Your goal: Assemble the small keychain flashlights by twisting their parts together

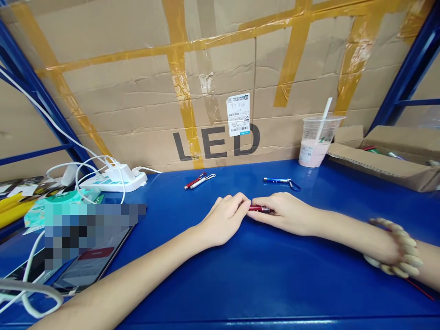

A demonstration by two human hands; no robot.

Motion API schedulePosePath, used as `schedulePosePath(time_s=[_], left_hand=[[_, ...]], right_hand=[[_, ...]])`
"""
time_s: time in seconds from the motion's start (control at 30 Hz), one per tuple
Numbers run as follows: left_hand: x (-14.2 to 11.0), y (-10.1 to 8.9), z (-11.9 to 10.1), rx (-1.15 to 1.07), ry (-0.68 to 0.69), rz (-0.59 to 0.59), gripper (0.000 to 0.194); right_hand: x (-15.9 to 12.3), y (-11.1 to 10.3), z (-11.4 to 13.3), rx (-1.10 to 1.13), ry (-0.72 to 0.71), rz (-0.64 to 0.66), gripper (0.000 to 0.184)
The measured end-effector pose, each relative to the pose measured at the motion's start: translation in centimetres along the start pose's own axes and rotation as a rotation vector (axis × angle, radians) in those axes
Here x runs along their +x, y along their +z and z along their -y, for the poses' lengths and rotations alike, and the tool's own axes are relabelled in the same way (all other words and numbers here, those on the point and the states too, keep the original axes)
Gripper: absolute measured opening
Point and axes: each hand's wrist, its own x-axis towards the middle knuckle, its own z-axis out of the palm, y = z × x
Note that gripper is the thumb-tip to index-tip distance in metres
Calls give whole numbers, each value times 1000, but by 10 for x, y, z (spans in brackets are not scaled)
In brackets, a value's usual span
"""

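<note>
Holding a red pen (260, 209) from both ends

We see the red pen near the middle of the blue table (240, 284), nearly level; whether it touches the surface we cannot tell. Our left hand (225, 217) has its grip closed on the pen's left end, the curled fingers hiding that tip. Our right hand (292, 211) is opposite, its grip pinched narrow, thumb and forefinger on either side of the barrel. We wear a bracelet (407, 256) of pale beads on the right arm.

Beyond the hands, a silver pen (197, 183) lies just beside a second red pen (190, 184), the two slanting the same way. To their right we have a blue pen (273, 180) with a blue carabiner (294, 186) at its right end.

Farther right, a clear cup (314, 149) with a white straw (325, 114) stands upright near an open cardboard box (392, 167). On our left, a white power strip (135, 184) lies toward the back, and a phone (94, 262), partly pixelated, lies near our left forearm (161, 261). At the back we face a taped cardboard panel (137, 110) with large black letters reading "LED".
</note>
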Motion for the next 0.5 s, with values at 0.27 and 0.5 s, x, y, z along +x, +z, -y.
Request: schedulePosePath(time_s=[0.27, 0.5], left_hand=[[1, 0, 0, 75, 31, 35, 40], [1, -2, 0, 64, 22, 86, 45]], right_hand=[[1, 0, 1, -17, 19, 48, 50], [1, 0, 2, -92, 42, 32, 53]])
